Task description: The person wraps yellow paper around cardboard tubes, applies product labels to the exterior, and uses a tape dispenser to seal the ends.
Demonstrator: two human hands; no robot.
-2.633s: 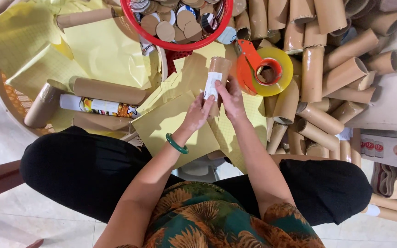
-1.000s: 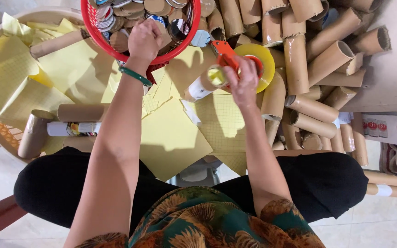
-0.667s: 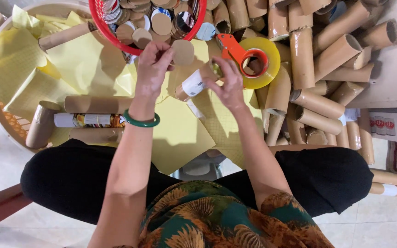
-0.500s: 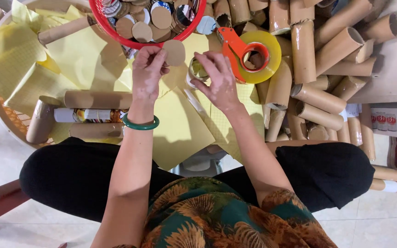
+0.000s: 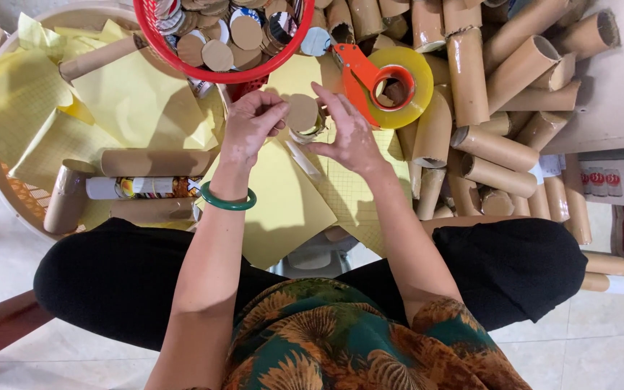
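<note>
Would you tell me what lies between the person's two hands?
In the head view, a round cardboard disc sits between the left hand and right hand, over a small tube's end.

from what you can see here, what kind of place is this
Probably a small home workshop for hand-making paper tube containers: a heap of cardboard tubes on the floor, a red basket of round cardboard discs, yellow paper sheets and a tape dispenser.
</note>
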